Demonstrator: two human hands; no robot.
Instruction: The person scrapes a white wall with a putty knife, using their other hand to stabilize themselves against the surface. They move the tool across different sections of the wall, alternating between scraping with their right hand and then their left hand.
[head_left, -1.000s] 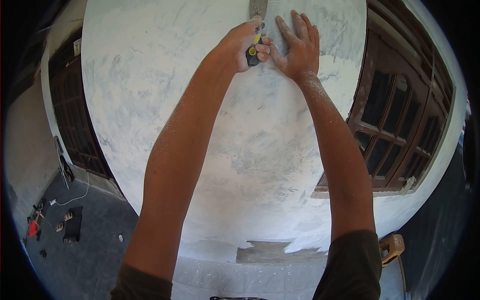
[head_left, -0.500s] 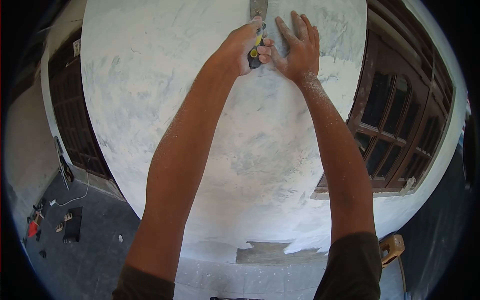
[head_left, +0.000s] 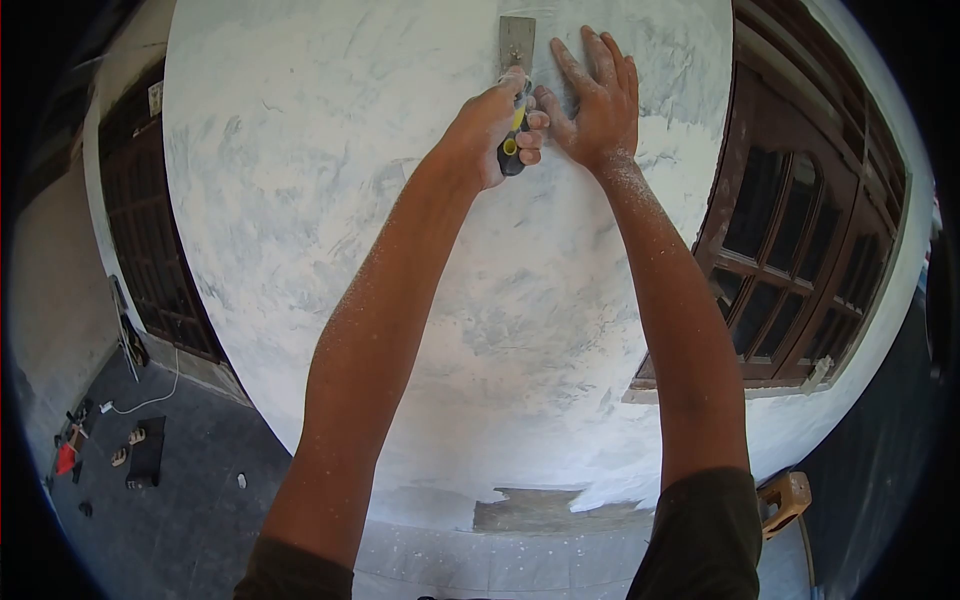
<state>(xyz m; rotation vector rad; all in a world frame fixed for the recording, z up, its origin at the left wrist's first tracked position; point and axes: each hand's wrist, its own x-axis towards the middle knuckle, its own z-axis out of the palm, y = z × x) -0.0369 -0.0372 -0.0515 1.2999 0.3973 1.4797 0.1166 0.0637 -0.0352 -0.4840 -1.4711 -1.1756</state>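
My left hand [head_left: 500, 125] is wrapped round the black-and-yellow handle of a putty knife [head_left: 517, 38]. The knife's flat metal blade points up and lies against the white, patchily plastered wall [head_left: 330, 200]. Just right of the knife, my right hand [head_left: 598, 105] rests flat on the wall with its fingers spread. Its thumb reaches close to the left hand's fingertips. White dust covers both hands and speckles the forearms.
A brown wooden window [head_left: 780, 240] is set in the wall at right, and a dark door [head_left: 160, 230] stands at left. Sandals [head_left: 128, 447], a white cable [head_left: 150, 400] and small items lie on the dark floor. A yellowish stool [head_left: 785, 498] sits at lower right.
My left hand has slid the putty knife down the wall, so the whole blade now shows. My right hand has stayed in nearly the same spot.
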